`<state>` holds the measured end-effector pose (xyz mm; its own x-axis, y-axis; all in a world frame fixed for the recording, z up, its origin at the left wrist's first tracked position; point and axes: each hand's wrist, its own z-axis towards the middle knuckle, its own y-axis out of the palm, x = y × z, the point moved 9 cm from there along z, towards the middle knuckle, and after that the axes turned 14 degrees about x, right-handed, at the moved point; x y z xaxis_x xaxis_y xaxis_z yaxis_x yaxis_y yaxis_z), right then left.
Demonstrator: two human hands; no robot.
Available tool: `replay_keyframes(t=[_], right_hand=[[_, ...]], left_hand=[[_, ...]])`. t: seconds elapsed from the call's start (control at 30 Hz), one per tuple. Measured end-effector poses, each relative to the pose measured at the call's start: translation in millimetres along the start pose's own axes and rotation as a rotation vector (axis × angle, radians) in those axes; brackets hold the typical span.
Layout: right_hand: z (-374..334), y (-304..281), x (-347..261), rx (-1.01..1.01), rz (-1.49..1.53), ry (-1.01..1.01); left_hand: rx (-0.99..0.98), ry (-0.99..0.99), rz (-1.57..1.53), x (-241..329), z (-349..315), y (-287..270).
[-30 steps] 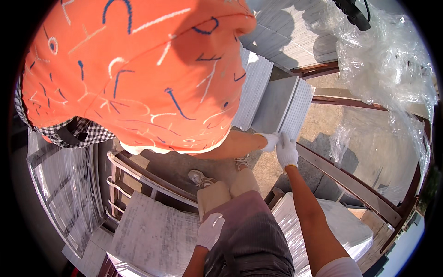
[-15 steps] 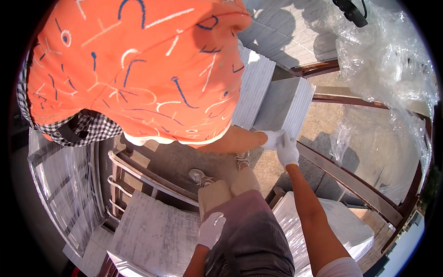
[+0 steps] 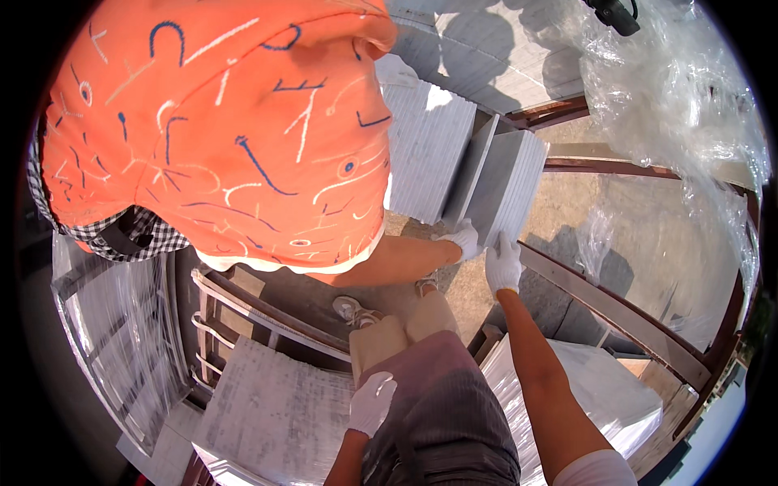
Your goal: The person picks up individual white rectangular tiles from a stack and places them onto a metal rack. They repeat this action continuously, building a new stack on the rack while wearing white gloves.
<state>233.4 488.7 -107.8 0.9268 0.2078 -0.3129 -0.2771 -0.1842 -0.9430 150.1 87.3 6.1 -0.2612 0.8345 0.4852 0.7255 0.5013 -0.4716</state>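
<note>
A row of thin grey-white slabs, apparently stone (image 3: 519, 182), stands on edge in front of me, slightly right of the middle. At its near end my right hand (image 3: 505, 266), in a white knit glove, grips the slab edges with thumb and fingers a little apart. Just left of it, a co-worker's gloved hand (image 3: 463, 240) holds the lower end of one slab (image 3: 476, 166) standing slightly away from the row. My left hand (image 3: 372, 403), also gloved, lies on my thigh with its fingers loosely spread, holding nothing.
A co-worker in an orange patterned shirt (image 3: 219, 138) fills the upper left. Another slab stack (image 3: 425, 146) stands beside the row. Brown metal rails (image 3: 616, 316) cross at right, with crumpled clear plastic film (image 3: 673, 105) above. Wrapped slab packs (image 3: 271, 413) flank my legs.
The co-worker's hand has shifted left, away from my right hand, and one slab now stands apart from the row. The co-worker's body moved left. My hands stay nearly in place.
</note>
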Motion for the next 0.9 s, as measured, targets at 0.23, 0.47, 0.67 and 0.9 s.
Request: replay_keyframes(t=[0.23, 0.47, 0.67, 0.9], right_hand=[[-3, -4, -2, -0.103, 0.062, 0.158], [-8, -1, 17, -0.013, 0.114, 0.192], [-9, -2, 16, 0.013, 0.059, 0.136], [-7, -2, 17, 0.010, 0.048, 0.100]], left_hand=[[0.001, -0.001, -0.003, -1, -1, 2], [0.009, 0.009, 0.000, 5, -2, 3], [0.011, 0.009, 0.005, 5, -3, 5], [0.002, -0.013, -0.005, 3, -2, 9]])
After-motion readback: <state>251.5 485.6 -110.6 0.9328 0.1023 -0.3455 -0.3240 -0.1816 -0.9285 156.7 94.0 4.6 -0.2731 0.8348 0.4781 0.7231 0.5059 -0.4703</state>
